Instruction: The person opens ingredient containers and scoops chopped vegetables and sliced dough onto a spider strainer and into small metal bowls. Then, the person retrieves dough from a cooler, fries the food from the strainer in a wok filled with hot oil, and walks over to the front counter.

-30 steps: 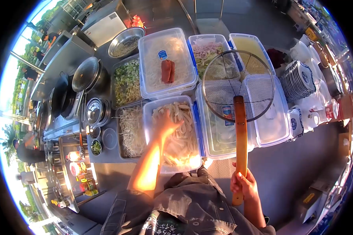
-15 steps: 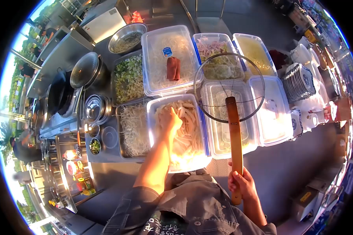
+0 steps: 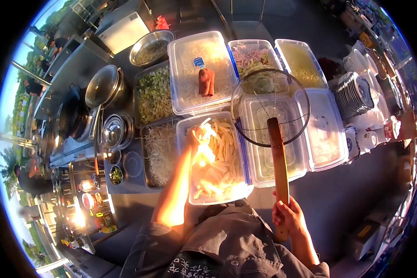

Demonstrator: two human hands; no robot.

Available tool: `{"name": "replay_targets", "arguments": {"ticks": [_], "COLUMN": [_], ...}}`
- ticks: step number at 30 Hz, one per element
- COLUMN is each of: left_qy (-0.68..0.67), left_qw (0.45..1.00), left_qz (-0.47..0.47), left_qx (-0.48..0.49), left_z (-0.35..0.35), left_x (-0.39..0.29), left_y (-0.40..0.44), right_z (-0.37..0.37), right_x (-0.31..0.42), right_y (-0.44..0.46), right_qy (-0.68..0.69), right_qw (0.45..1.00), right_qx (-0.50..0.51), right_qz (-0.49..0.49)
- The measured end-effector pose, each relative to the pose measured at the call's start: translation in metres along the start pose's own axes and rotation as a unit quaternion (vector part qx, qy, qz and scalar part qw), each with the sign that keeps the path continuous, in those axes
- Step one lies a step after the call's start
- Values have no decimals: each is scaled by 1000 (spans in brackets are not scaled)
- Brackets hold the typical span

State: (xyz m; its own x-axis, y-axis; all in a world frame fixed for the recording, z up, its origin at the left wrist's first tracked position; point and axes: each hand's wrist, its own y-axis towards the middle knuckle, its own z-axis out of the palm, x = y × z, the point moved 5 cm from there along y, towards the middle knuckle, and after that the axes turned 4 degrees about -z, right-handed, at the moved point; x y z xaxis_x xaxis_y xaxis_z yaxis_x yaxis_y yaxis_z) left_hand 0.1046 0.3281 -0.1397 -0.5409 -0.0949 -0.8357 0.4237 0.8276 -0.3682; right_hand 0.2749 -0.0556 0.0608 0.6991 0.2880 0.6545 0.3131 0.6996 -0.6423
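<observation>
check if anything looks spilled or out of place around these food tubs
One thing looks slightly odd: a folded red-brown item lies loose on the closed lid of a large tub, not put away. I see no clear spill, though bright glare over the pale strips hides some detail.

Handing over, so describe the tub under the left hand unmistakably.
Find the central block of food containers. In its near row, the open tub stands right of the metal tray of thin strands. Unlike its neighbours, it holds broad pale strips.

The strainer overhangs the container; its near end lies uncovered.
</observation>
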Motion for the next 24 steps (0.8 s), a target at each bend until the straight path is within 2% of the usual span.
{"name": "replay_targets", "arguments": {"ticks": [1,2,3,5,6,8,9,12,14,16,17,20,21,22,23,24], "left_qy": [209,1,-61,-169,-119,-222,-222,-213,-99,-54,-21,31,-17,-102,-63,-73], "left_qw": [959,998,996,984,993,974,974,970,990,992,989,966,957,960,956,968], "left_qz": [170,-40,-53,-50,-25,32,34,110,104,109,134,240,257,213,221,192], "left_qx": [-84,-55,-23,25,-14,38,40,27,0,-21,-60,-87,-131,-148,-180,-147], "left_z": [-6,-23,-28,-37,-44,-47,-49,-35,-19,4,8,-16,-29,-42,-55,-59], "left_x": [12,-43,-50,-83,-81,-108,-122,-159,-180,-197,-194,-205,-203,-182,-152,-119], "left_y": [1,-41,-45,-68,-64,-70,-73,-66,-61,-59,-57,-80,-91,-90,-79,-70], "right_z": [-2,-2,-3,-3,-2,-1,1,8,16,20,20,18,16,13,11,9], "right_x": [0,0,0,0,0,-1,-3,-4,-5,-7,-10,-9,-9,-7,-4,-3], "right_y": [1,2,2,3,3,2,3,2,-2,-4,-5,-5,-7,-9,-11,-13], "right_qy": [-4,-2,-3,-4,-17,-29,-36,-47,-47,-29,-12,30,54,56,61,66], "right_qw": [1000,1000,1000,1000,1000,999,998,996,990,990,987,982,979,979,979,979], "right_qx": [-12,-11,-9,-6,-3,-1,17,38,46,77,90,105,109,107,107,109], "right_qz": [-2,-3,1,4,17,27,39,66,123,115,129,152,164,164,162,162]}}
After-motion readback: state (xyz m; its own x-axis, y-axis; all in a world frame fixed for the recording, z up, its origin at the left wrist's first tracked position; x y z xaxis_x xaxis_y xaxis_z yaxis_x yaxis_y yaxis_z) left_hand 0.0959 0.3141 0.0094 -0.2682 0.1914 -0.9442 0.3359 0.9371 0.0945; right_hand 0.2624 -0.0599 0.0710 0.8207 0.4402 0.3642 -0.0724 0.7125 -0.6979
